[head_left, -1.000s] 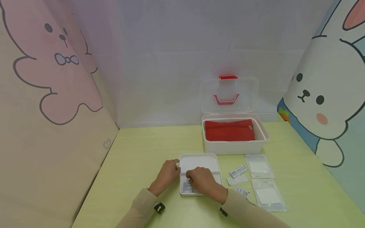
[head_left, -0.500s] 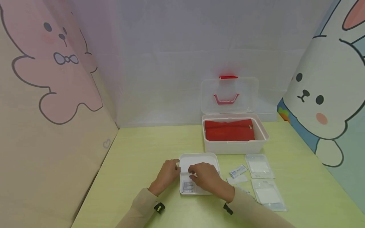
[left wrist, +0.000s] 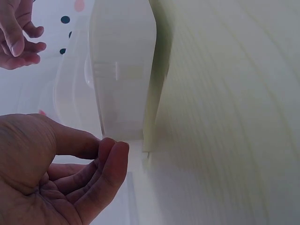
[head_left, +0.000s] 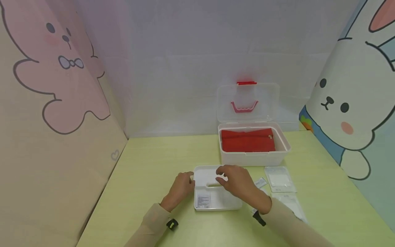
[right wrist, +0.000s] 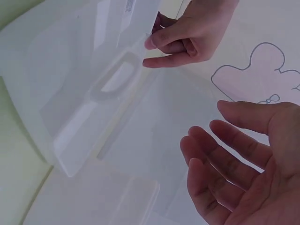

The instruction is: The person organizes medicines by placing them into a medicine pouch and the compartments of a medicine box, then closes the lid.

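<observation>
In the head view, a shallow white tray (head_left: 226, 203) with a slotted handle bar across its middle lies on the table. A small printed packet (head_left: 203, 200) rests in its front left part. My left hand (head_left: 180, 190) is at the tray's left edge; the left wrist view shows its thumb and fingertips (left wrist: 117, 152) pinching that rim. Over the tray's back right, my right hand (head_left: 240, 181) hovers near the handle slot. Its fingers are loosely bent and apart, with nothing between them in the right wrist view.
Behind stands a white box (head_left: 250, 158) with its clear lid (head_left: 268, 99) raised and a red pouch (head_left: 248, 140) inside. Right of the tray lie a flat clear packet (head_left: 280, 180), another below it (head_left: 288, 202), and a small sachet (head_left: 260, 182), partly behind the right hand.
My right hand has lifted from beside the printed packet and moved back and right, its fingers spreading. The packet stays in the tray. My left hand keeps its place on the rim.
</observation>
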Motion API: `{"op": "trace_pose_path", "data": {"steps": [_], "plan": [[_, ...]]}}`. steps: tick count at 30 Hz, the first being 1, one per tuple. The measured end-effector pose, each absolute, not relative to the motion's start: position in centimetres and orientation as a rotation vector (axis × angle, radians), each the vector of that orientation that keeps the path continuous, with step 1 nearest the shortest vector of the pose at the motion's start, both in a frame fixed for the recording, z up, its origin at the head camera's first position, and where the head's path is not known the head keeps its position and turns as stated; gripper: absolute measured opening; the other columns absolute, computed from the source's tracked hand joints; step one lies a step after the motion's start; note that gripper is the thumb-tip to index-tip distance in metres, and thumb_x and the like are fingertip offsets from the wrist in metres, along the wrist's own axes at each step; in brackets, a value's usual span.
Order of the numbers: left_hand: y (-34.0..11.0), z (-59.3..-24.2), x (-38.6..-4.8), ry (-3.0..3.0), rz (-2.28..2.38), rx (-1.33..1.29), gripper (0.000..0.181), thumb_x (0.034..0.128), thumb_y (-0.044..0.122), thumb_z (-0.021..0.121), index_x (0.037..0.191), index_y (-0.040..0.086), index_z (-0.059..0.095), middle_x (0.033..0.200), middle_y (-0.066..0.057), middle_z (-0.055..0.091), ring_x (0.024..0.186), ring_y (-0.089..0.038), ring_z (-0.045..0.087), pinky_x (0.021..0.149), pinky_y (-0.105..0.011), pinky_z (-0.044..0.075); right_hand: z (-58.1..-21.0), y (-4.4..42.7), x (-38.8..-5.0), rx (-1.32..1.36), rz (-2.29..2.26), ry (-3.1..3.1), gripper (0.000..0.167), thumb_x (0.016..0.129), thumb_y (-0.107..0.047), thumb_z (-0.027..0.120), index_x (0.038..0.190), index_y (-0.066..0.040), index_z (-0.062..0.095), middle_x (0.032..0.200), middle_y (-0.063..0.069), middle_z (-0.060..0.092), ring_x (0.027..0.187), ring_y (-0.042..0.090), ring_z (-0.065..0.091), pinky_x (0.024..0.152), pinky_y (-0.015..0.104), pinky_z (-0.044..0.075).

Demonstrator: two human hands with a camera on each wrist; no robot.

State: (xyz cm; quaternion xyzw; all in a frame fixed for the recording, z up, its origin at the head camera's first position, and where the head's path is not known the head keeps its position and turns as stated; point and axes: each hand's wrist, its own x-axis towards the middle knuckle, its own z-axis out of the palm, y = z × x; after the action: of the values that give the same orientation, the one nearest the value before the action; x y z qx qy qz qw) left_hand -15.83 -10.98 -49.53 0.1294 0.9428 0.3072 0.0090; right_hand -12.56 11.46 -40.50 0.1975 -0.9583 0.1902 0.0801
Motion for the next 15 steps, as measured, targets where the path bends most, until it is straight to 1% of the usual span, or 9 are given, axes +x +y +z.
{"op": "trace_pose_path", "data": {"steps": [6, 10, 15], "plan": [[-11.0, -49.6, -15.8, 2.940, 0.968, 0.404, 0.037, 0.0899, 0.003, 0.056, 0.125, -0.010, 0.061, 0.051, 0.004, 0.048, 0.041, -0.004, 0.034, 0.039, -0.016, 0.026, -40.0, 13.7, -13.1, 0.545, 0.567, -2.855, 0.018, 0.082, -0.021, 0.079, 0.099, -0.015, 0.075, 0.095, 0.000, 0.075, 0.083, 0.018, 0.069, 0.072, 0.036, 0.056], [-10.9, -49.5, -15.7, 2.930, 0.973, 0.388, 0.038, 0.0901, 0.003, 0.056, 0.126, -0.010, 0.060, 0.049, 0.006, 0.042, 0.041, -0.004, 0.032, 0.039, -0.016, 0.024, -40.2, 15.8, -13.6, 0.535, 0.565, -2.816, 0.017, 0.081, -0.020, 0.079, 0.097, -0.014, 0.074, 0.092, 0.000, 0.075, 0.082, 0.020, 0.069, 0.068, 0.037, 0.055], [-10.8, -49.3, -15.6, 2.927, 0.960, 0.372, 0.037, 0.0903, 0.003, 0.057, 0.125, -0.010, 0.060, 0.053, 0.003, 0.048, 0.043, -0.006, 0.035, 0.041, -0.018, 0.028, -40.8, 18.5, -14.2, 0.503, 0.554, -2.791, 0.015, 0.081, -0.018, 0.079, 0.094, -0.013, 0.074, 0.089, 0.001, 0.074, 0.078, 0.019, 0.068, 0.065, 0.036, 0.054]]}}
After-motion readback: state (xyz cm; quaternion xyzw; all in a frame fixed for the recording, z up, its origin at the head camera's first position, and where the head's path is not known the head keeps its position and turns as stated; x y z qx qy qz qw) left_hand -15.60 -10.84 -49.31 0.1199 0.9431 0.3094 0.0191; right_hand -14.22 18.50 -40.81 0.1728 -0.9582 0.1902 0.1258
